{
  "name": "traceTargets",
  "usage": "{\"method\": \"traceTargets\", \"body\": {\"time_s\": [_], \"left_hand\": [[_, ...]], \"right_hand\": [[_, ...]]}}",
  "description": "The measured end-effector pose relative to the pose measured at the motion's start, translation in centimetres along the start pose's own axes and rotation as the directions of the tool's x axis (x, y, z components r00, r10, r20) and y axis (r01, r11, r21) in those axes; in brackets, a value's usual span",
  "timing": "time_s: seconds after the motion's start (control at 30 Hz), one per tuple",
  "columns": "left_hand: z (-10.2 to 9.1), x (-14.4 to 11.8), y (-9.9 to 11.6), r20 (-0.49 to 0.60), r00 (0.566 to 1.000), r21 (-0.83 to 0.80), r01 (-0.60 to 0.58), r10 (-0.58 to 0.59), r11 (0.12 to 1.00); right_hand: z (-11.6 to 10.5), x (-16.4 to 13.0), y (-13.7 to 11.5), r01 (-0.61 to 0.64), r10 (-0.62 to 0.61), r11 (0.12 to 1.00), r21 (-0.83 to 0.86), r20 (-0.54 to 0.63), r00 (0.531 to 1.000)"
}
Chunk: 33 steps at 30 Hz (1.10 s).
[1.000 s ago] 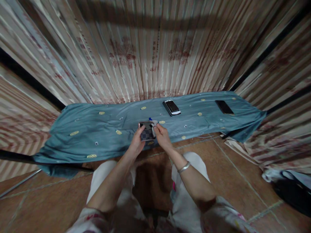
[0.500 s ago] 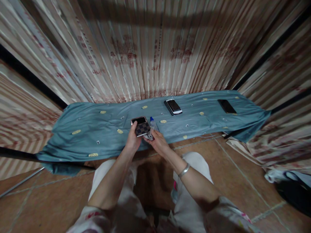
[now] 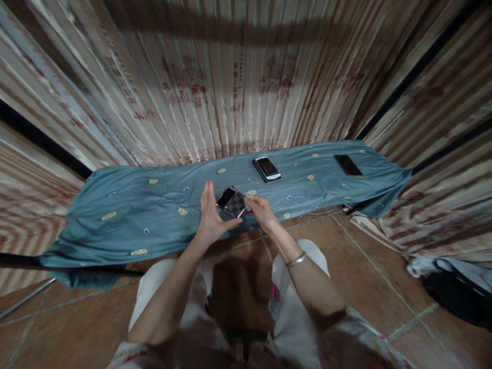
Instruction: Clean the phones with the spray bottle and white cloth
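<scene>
A phone in a black-and-grey checkered case (image 3: 231,202) hangs tilted above the front edge of a teal cloth (image 3: 115,215). My left hand (image 3: 210,218) props it, fingers straight up and thumb under its lower edge. My right hand (image 3: 262,211) is at the phone's right edge and pinches a small white cloth (image 3: 249,196) against it. A silver bangle sits on my right wrist. The small blue-capped bottle seen earlier is hidden.
On the teal cloth lie a white-rimmed phone (image 3: 266,168) at the back middle and a black phone (image 3: 348,165) at the far right. Striped curtains hang behind and at both sides. A dark bag (image 3: 457,300) lies on the tiled floor at the right.
My left hand has opened its fingers and tipped the checkered phone to the right. My right hand has moved up to the phone's right edge with the white cloth. The blue-capped bottle is out of sight.
</scene>
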<state>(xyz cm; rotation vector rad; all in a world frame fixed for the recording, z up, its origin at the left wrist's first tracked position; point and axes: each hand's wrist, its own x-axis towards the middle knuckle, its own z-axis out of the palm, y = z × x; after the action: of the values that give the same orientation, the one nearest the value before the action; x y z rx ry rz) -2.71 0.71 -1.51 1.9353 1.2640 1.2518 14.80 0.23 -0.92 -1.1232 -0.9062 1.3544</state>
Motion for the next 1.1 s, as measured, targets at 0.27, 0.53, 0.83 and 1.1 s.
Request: {"method": "traceTargets", "body": {"time_s": [0.27,0.53,0.83,1.1], "left_hand": [[0.3,-1.5,0.8,0.324,0.930,0.480,-0.319,0.173,0.817],[0.3,-1.3,0.8,0.334,0.935,0.496,-0.280,0.117,0.822],[0.1,-0.7,0.2,0.169,0.983,0.460,-0.143,0.071,0.876],[0.0,0.0,0.5,0.121,0.993,0.468,-0.046,-0.013,0.883]], "right_hand": [[-2.0,0.1,0.6,0.168,-0.130,0.905,-0.392,0.120,0.984],[-1.8,0.0,0.8,0.262,-0.202,0.779,-0.570,0.166,0.965],[-0.3,-1.0,1.4,0.294,-0.249,0.834,-0.466,0.157,0.956],[0.1,-1.6,1.1,0.289,-0.225,0.810,-0.510,0.186,0.957]]}}
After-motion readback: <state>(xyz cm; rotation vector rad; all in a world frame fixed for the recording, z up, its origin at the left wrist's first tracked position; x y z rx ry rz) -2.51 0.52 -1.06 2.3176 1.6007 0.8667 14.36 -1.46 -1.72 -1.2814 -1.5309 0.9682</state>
